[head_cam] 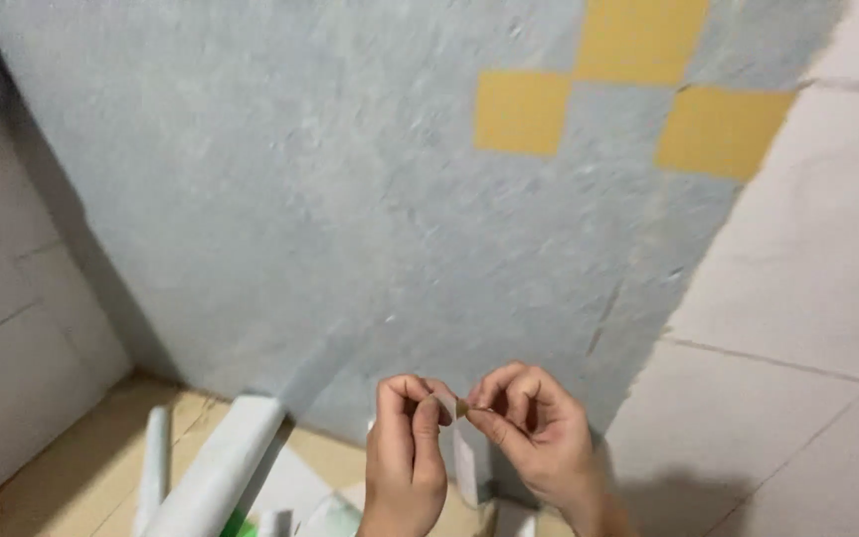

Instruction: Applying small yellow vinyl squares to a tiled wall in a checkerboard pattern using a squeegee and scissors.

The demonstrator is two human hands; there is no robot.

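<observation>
- Left hand and right hand are meeting fingertip to fingertip, both pinching a small brownish scrap between them.
- Hands are hovering before the grey-blue wall — white rolls lying below.

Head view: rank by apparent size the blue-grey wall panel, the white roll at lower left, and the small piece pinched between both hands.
1. Blue-grey wall panel
2. White roll, nearer the camera, so unsure
3. Small piece, in left hand and right hand
</observation>
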